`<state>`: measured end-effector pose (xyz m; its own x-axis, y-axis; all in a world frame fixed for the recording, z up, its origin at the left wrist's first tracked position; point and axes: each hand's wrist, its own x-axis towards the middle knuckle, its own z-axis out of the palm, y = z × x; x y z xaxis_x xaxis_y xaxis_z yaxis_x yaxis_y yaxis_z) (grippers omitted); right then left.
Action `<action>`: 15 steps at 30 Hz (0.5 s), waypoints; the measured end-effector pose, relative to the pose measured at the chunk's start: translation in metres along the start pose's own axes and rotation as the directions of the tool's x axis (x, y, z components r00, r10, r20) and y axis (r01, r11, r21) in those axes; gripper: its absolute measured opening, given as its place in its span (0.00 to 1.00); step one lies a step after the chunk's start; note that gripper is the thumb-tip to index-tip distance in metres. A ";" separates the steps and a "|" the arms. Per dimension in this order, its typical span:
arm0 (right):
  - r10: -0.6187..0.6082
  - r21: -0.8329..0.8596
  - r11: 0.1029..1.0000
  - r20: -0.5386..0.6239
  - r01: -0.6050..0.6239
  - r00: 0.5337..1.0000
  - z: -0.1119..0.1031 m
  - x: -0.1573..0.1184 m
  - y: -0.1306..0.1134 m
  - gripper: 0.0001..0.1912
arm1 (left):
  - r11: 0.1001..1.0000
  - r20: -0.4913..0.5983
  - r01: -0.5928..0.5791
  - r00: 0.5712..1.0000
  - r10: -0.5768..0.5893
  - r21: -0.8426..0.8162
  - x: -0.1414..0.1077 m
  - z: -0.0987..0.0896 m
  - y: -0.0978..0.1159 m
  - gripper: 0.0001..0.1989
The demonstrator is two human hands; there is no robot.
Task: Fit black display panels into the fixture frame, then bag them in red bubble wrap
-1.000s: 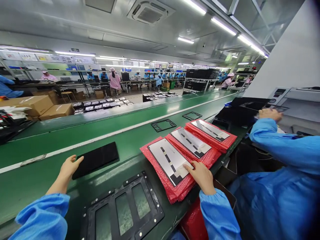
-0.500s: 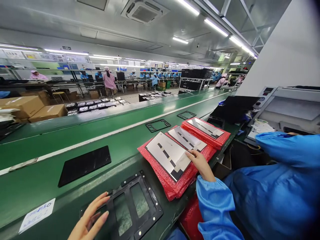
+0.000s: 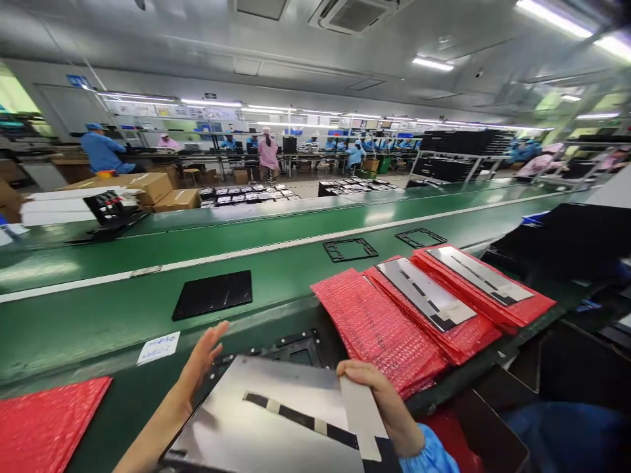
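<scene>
Silver-backed display panel (image 3: 266,414) lies over the black jig (image 3: 300,348), hiding most of it. My right hand (image 3: 374,394) pinches the panel's right edge, fingers curled over. My left hand (image 3: 200,368) is spread open, just beside the panel's left edge. Right of the panel: red bubble-wrap bags (image 3: 379,328), then more panels (image 3: 426,292) on bags. Beyond the panel, a black panel (image 3: 211,294) lies on the green conveyor (image 3: 276,263).

Your head-worn camera faces forward and down, close over your left hand (image 3: 198,369) and right hand (image 3: 378,401), with the green conveyor belt (image 3: 89,335) beyond.
</scene>
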<state>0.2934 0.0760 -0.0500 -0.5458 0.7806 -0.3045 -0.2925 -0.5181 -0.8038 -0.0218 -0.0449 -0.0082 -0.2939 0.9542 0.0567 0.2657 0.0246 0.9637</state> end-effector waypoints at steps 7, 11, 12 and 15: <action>0.386 0.028 0.896 0.447 -0.444 0.807 0.010 0.017 0.043 0.45 | 0.953 -0.096 0.256 0.957 -0.274 -0.161 -0.006 -0.012 0.001 0.20; 0.370 0.027 0.901 0.472 -0.432 0.801 0.007 0.022 0.048 0.49 | 0.864 -0.026 0.343 0.925 -0.378 -0.370 -0.005 0.003 0.005 0.19; 0.350 0.053 0.909 0.445 -0.414 0.825 0.008 0.024 0.051 0.47 | 0.849 -0.017 0.339 0.926 -0.378 -0.404 -0.004 0.005 0.005 0.19; 0.288 0.087 0.937 0.359 -0.339 0.888 0.010 0.032 0.058 0.41 | 0.824 -0.031 0.324 0.924 -0.381 -0.464 -0.006 0.008 0.003 0.18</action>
<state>0.2509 0.0675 -0.1012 -0.8505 0.4184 -0.3186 -0.1575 -0.7806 -0.6049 -0.0116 -0.0481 -0.0079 -0.4012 0.8632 -0.3063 -0.3025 0.1908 0.9339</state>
